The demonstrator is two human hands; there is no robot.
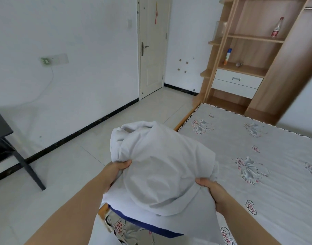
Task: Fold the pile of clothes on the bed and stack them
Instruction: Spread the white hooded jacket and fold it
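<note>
Two hands hold one bunched white garment (158, 167) up above the near corner of the bed (268, 174). On the left, the left hand (116, 171) grips the cloth's edge, thumb lying over the top of the fabric and fingers hidden beneath it; on the right, the right hand (211, 189) pinches a gathered fold, thumb on top and fingers curled under — both are clamped on the same piece. The garment is crumpled and puffed, not flat, with a rolled lump rising at its far end. Below it, more white cloth (116, 197) drapes over the bed's corner, and a dark blue band (148, 225) of fabric runs beneath that, lying across the patterned mattress cover at the bottom of the view. The bed's grey cover, printed with floral motifs, stretches away to the right. Beyond its far end stands a wooden shelf unit (247, 39) with a white drawer (238, 79); a red-labelled bottle (277, 27) stands on an upper shelf and a spray can (227, 56) on a lower one, with a small object just beside the can that is too small to tell. A closed door (152, 46) sits in the far wall, and a dark counter (3, 131) stands at the left edge on the pale tiled floor (66, 167).
</note>
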